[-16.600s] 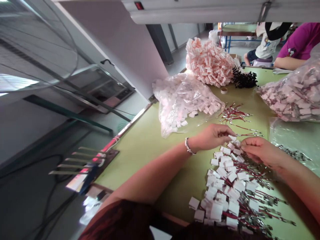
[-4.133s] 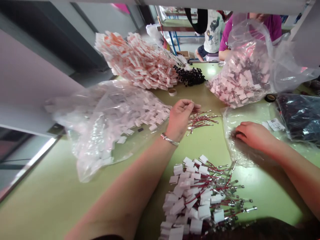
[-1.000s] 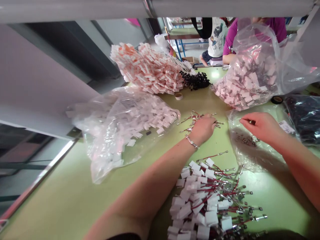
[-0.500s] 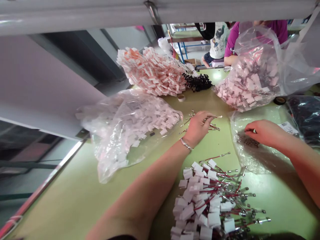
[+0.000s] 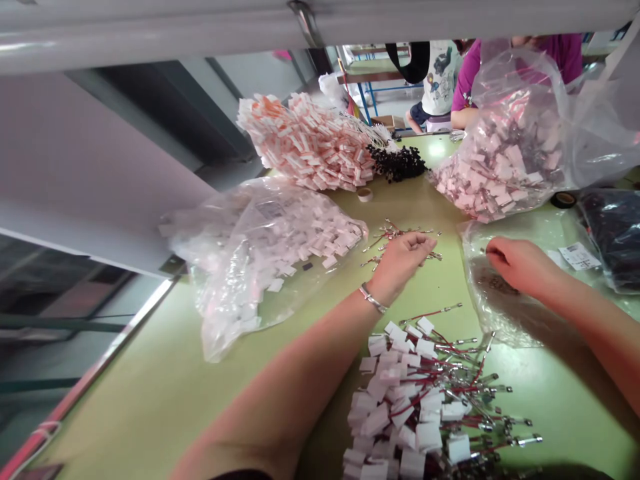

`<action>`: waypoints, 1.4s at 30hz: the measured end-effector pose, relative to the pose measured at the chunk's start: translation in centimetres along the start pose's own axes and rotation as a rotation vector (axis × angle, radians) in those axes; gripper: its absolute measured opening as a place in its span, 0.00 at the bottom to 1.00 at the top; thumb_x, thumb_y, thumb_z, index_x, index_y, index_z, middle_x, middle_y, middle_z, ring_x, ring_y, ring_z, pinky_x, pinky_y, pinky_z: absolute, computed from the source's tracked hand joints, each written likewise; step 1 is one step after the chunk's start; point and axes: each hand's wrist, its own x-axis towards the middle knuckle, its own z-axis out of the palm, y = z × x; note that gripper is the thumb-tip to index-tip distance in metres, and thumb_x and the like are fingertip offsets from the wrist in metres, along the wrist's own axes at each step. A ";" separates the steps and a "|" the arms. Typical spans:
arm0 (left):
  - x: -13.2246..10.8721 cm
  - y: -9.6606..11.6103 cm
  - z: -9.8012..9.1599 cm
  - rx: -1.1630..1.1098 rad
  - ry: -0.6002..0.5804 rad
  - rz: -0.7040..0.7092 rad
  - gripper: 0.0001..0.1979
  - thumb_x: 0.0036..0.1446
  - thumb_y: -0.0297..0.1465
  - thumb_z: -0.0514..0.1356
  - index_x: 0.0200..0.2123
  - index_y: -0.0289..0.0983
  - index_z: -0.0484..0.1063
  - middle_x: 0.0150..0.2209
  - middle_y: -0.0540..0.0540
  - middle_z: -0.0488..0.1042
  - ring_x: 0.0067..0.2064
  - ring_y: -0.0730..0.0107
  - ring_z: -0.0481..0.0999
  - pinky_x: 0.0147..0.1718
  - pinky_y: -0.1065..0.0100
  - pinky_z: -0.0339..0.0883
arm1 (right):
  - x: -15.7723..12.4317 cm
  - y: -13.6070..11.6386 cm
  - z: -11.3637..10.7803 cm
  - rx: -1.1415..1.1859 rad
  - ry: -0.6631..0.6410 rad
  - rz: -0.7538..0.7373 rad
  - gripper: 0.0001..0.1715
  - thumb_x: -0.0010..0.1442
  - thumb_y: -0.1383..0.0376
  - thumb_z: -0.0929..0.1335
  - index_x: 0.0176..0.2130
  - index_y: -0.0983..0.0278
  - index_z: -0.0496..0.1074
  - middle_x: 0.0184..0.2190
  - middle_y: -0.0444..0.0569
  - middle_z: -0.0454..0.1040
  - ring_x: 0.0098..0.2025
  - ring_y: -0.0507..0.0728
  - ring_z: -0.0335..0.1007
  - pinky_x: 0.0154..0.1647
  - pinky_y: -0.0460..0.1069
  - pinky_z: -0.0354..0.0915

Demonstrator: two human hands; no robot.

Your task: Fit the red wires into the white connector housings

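Note:
My left hand (image 5: 403, 262), a bracelet at its wrist, is closed over a small group of red wires with metal ends (image 5: 393, 233); whatever its fingers pinch is too small to name. Over a clear plastic sheet or bag (image 5: 520, 327), my right hand (image 5: 517, 265) has its fingertips pressed together, with a tiny something at them that I cannot make out. Small brown metal parts (image 5: 495, 283) lie on that plastic just below it. Nearer to me is a heap of white connectors (image 5: 395, 400) with red wires and metal terminals.
On the left is a clear bag of white connectors (image 5: 310, 247). Farther back lie orange-white pieces (image 5: 320, 147), black-tipped wires (image 5: 397, 162), a tape roll (image 5: 365, 195) and another connector bag (image 5: 505, 160). A black tape roll (image 5: 563, 199) and dark bag (image 5: 613, 233) are right. People sit beyond.
My right hand has lifted slightly off the small metal parts, and its fingers have closed together. My left hand has shifted a little toward me, its fingers more curled.

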 end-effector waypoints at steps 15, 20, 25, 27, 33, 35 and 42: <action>-1.6 0.3 1.9 0.304 -0.156 0.209 0.08 0.54 0.29 0.58 0.33 0.38 0.78 0.33 0.48 0.80 0.34 0.70 0.76 0.36 0.68 0.68 | -1.3 -4.0 1.0 0.432 0.237 -0.163 0.07 0.60 0.64 0.62 0.33 0.62 0.69 0.30 0.48 0.72 0.32 0.54 0.67 0.33 0.49 0.62; -1.7 0.2 2.0 0.420 -0.183 0.288 0.09 0.55 0.27 0.55 0.31 0.37 0.76 0.29 0.48 0.77 0.32 0.71 0.73 0.35 0.68 0.67 | -1.2 -4.0 1.2 0.319 0.182 -0.230 0.08 0.60 0.66 0.61 0.33 0.62 0.69 0.31 0.51 0.73 0.32 0.56 0.67 0.34 0.50 0.61; -1.7 0.5 2.0 0.411 -0.170 0.289 0.09 0.57 0.30 0.55 0.33 0.36 0.75 0.30 0.47 0.77 0.32 0.72 0.72 0.34 0.68 0.65 | -1.0 -2.9 1.2 0.459 0.213 -0.072 0.06 0.59 0.63 0.63 0.34 0.62 0.69 0.27 0.47 0.73 0.28 0.54 0.68 0.32 0.50 0.61; -1.7 0.7 1.9 0.336 -0.164 0.233 0.09 0.57 0.31 0.55 0.32 0.36 0.75 0.28 0.48 0.76 0.29 0.74 0.70 0.32 0.70 0.65 | -1.0 -2.7 1.3 0.492 0.205 -0.048 0.06 0.59 0.63 0.63 0.34 0.61 0.69 0.25 0.45 0.73 0.27 0.53 0.67 0.31 0.49 0.61; -1.8 0.7 1.8 0.238 -0.224 0.167 0.09 0.57 0.32 0.55 0.31 0.36 0.75 0.22 0.52 0.71 0.24 0.77 0.65 0.26 0.72 0.62 | -1.2 -3.0 1.8 0.448 0.246 -0.143 0.08 0.59 0.65 0.64 0.36 0.61 0.73 0.28 0.46 0.75 0.29 0.52 0.68 0.32 0.48 0.61; -1.8 0.6 1.8 0.250 -0.228 0.174 0.10 0.57 0.33 0.55 0.32 0.36 0.76 0.21 0.52 0.70 0.23 0.77 0.65 0.26 0.72 0.62 | -1.1 -3.0 1.7 0.447 0.250 -0.163 0.09 0.59 0.65 0.64 0.34 0.61 0.74 0.27 0.45 0.74 0.29 0.52 0.67 0.32 0.48 0.61; -1.7 0.1 1.1 0.645 -0.194 0.509 0.11 0.61 0.33 0.53 0.34 0.38 0.76 0.32 0.47 0.78 0.33 0.71 0.73 0.34 0.69 0.65 | -0.9 -2.9 0.7 0.560 0.058 -0.114 0.08 0.57 0.65 0.65 0.30 0.63 0.73 0.24 0.44 0.72 0.26 0.51 0.64 0.30 0.47 0.59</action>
